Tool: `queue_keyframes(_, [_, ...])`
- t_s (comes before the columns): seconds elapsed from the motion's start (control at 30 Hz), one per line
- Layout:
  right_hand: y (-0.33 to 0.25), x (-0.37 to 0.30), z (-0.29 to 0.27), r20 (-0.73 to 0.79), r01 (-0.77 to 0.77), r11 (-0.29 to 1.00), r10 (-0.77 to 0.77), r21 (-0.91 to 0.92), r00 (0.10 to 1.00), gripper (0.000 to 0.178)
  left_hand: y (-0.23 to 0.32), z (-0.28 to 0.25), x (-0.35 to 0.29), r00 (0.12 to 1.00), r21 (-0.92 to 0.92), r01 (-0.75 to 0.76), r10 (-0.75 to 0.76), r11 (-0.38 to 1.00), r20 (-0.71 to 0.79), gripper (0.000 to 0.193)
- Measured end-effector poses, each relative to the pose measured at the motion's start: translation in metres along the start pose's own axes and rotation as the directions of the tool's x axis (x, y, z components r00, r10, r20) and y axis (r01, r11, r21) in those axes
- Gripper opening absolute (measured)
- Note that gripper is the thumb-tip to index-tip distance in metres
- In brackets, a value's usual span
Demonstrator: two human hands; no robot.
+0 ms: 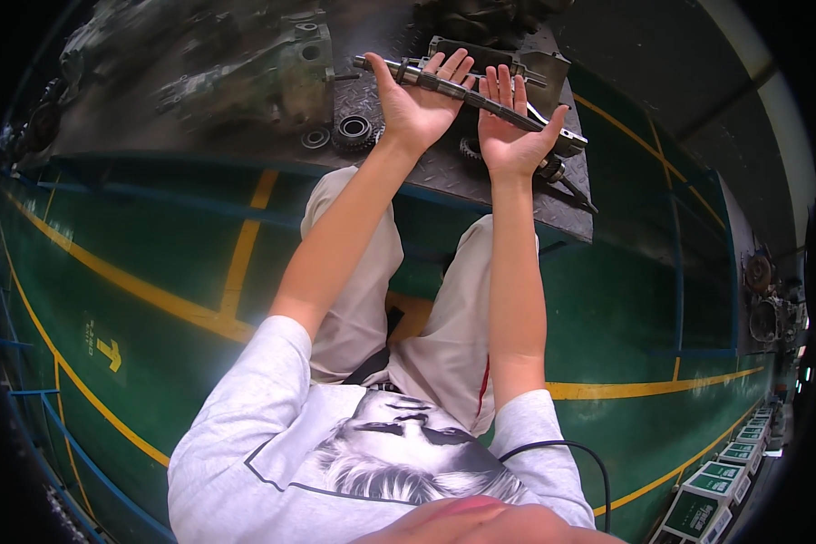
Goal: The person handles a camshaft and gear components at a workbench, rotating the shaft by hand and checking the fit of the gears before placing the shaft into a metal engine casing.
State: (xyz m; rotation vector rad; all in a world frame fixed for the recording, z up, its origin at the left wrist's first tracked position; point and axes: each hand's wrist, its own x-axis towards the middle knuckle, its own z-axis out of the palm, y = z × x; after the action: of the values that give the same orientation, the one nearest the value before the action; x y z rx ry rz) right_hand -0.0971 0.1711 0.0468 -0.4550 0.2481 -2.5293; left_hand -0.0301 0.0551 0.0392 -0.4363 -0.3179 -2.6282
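A long dark metal shaft (pixel 453 91) lies slantwise across both of my hands, above the workbench. My left hand (pixel 412 118) is palm up under its left part, fingers stretched out beyond it and thumb to the left. Beneath the right part, my right hand (pixel 510 145) is also palm up, with its fingers extended and its thumb pointing right. Both hands carry the shaft without wrapping round it. Just left of and below my left hand, a ring-shaped gear or bearing (pixel 354 130) sits beside a smaller ring (pixel 315 138). A second shaft with gears (pixel 558 170) is partly hidden behind my right hand.
The patterned metal bench top (pixel 562 207) ends close in front of my knees. A large metal housing (pixel 304 77) stands at the left, another metal part (pixel 480 53) behind my hands. Yellow lines cross the green floor (pixel 172 245). Boxes (pixel 712 485) line the lower right.
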Motion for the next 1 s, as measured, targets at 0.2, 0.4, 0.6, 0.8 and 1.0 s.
queue_keyframes(0.2, [0.001, 0.002, 0.002, -0.048, -0.033, 0.999, 0.031, -0.033, 0.998, 0.086, 0.0, 0.0, 0.0, 0.998, -0.006, -0.048, 0.047, 0.999, -0.031, 0.124])
queue_keyframes(0.4, [-0.002, 0.0, 0.002, -0.03, -0.027, 0.995, 0.024, -0.096, 0.999, 0.081, 0.013, 0.002, -0.002, 0.996, -0.072, -0.084, 0.082, 0.994, -0.031, 0.126])
queue_keyframes(0.6, [-0.005, -0.003, 0.002, -0.018, -0.039, 0.997, 0.038, -0.061, 0.999, 0.08, 0.011, 0.002, -0.003, 0.998, -0.11, -0.059, 0.057, 0.992, -0.023, 0.126])
queue_keyframes(0.8, [-0.003, 0.009, 0.001, -0.01, -0.077, 0.996, 0.077, 0.038, 0.997, 0.076, 0.021, -0.002, 0.005, 0.996, -0.061, -0.084, 0.082, 0.995, -0.04, 0.118])
queue_keyframes(1.0, [-0.009, 0.006, -0.008, -0.025, -0.015, 1.0, 0.015, 0.006, 1.0, 0.074, 0.012, -0.002, 0.007, 0.999, 0.003, -0.03, 0.03, 1.0, -0.031, 0.126])
